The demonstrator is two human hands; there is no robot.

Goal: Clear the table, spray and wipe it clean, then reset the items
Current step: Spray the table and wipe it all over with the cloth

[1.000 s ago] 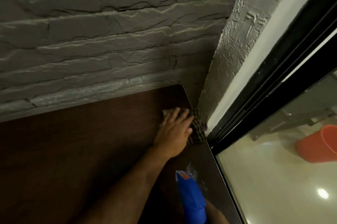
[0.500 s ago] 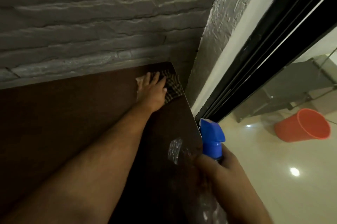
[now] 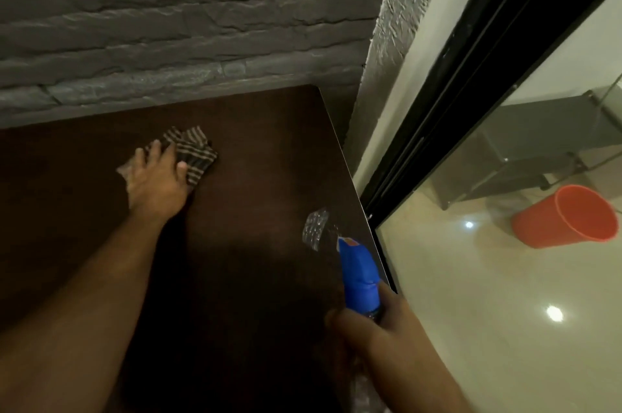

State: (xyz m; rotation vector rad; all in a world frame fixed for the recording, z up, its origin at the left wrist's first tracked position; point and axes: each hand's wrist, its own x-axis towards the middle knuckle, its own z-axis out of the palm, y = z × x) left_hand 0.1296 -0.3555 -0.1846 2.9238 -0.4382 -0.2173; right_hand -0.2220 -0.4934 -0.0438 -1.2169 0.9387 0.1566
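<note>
Wiping: left hand point(image 3: 158, 178) flat, fingers spread, pressing striped cloth point(image 3: 195, 151) on worktop point(image 3: 255, 177), well left of its far-right corner. Right hand point(image 3: 377, 328) grips blue spray bottle point(image 3: 358, 273), nozzle toward that corner. Left hand nearer unwiped surface.

This looks like a room in a home, or possibly a small café or guesthouse; the dim view does not settle which. A dark brown wood-grain bench point(image 3: 255, 177) stands pushed into a corner against a wall of rough grey stacked-stone cladding point(image 3: 188, 18), a decorative indoor finish. Beside it runs a textured plaster edge point(image 3: 393, 25) and a black-framed glass door or partition point(image 3: 478, 52). Through the glass lies a glossy cream tiled floor point(image 3: 488, 328) reflecting 2 ceiling lights, with an orange plastic bucket point(image 3: 568, 217) lying on its side near grey metal furniture point(image 3: 538, 130). A striped cleaning cloth point(image 3: 195, 150) and a blue-topped spray bottle point(image 3: 358, 274) suit ordinary housekeeping.
</note>
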